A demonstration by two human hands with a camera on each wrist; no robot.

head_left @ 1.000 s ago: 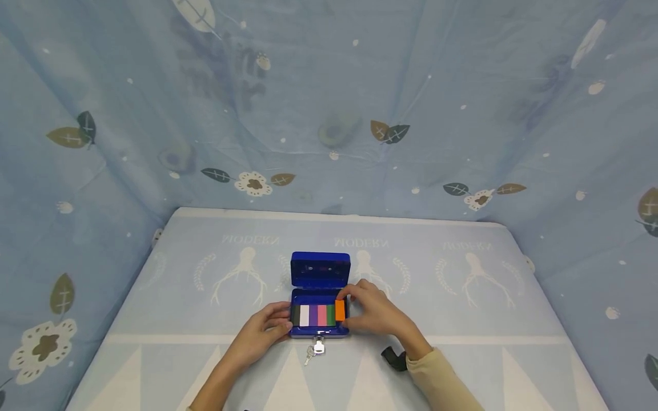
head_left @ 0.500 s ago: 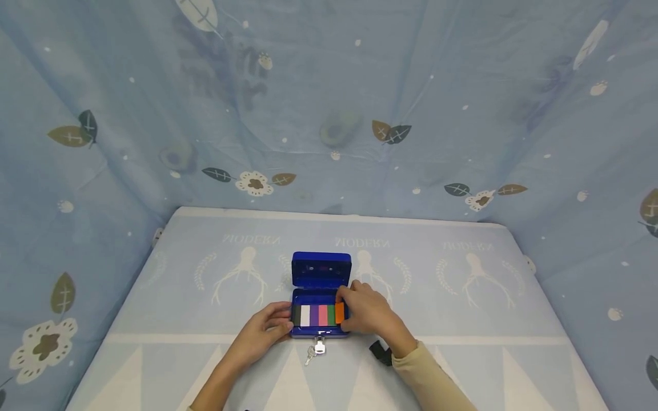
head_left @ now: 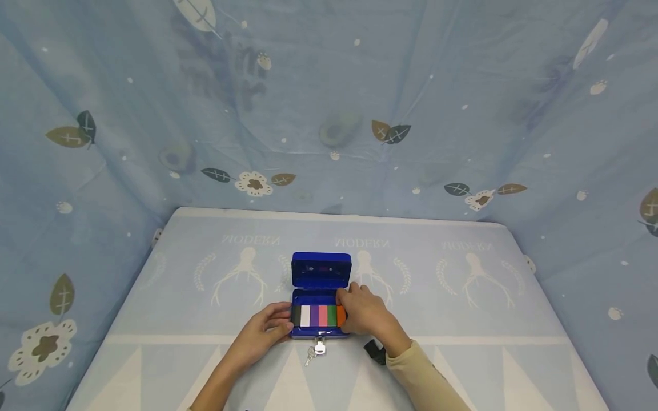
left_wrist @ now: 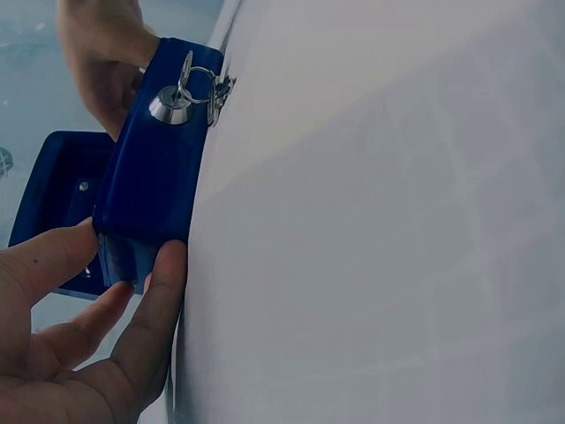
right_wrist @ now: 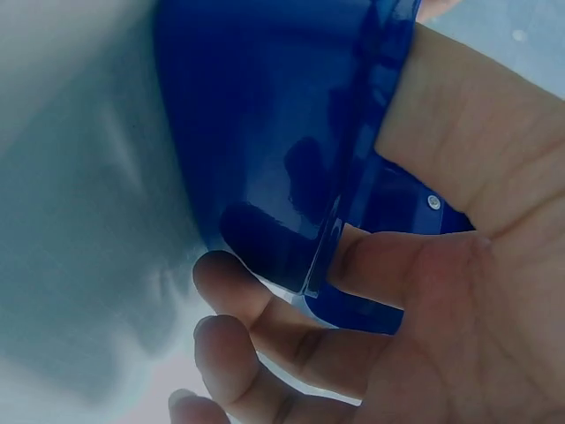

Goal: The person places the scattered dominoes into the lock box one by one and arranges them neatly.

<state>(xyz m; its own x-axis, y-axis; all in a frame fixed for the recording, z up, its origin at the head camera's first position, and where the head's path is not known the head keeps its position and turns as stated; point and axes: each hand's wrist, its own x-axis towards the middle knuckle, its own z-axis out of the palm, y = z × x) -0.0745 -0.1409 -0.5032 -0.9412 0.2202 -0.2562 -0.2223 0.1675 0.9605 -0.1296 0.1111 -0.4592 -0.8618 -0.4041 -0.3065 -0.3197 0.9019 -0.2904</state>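
Note:
An upright-lidded blue metal cash box (head_left: 320,333) lies at the middle of the table in the head view. Inside stands a row of coloured blocks (head_left: 314,315): black, white, purple, pink and green, with an orange block (head_left: 341,315) at the right end. My right hand (head_left: 367,310) pinches the orange block between thumb and forefinger; the right wrist view hides those tips inside the box, its other fingers (right_wrist: 234,287) hanging by the outer wall. My left hand (head_left: 264,333) holds the box's left end, thumb and fingers (left_wrist: 159,300) against its corner and side.
A keyring with keys (head_left: 311,355) hangs from the silver lock (head_left: 320,346) at the box's front. The open lid (head_left: 321,270) stands behind. A black strap-like thing (head_left: 375,351) lies by the right wrist. Patterned blue cloth (head_left: 334,171) rises around the table (head_left: 205,274).
My right hand has moved slightly left and the orange block has gone down into the box, now beside the green one. The left hand stays at the box's left end.

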